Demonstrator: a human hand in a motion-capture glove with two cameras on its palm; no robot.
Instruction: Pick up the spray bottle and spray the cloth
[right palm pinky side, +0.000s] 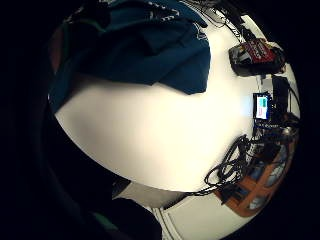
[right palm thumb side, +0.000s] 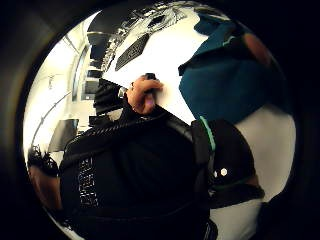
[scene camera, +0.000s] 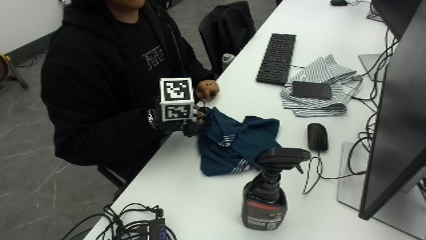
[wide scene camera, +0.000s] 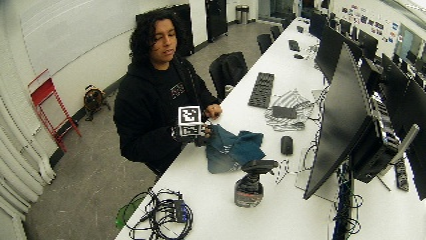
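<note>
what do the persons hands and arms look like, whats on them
The right hand wears a black glove with a black wrist strap. The other hand is bare. Both arms are in the long black sleeves of a hoodie with pale lettering on the chest.

From my seat, the gloved right hand (scene camera: 186, 122) sits mostly behind its marker block at the table edge, so I cannot tell how its fingers lie. The spray bottle's (scene camera: 265, 200) label is too small to read. The monitor (scene camera: 393, 115) is cut off by the outside view's edge.
</note>
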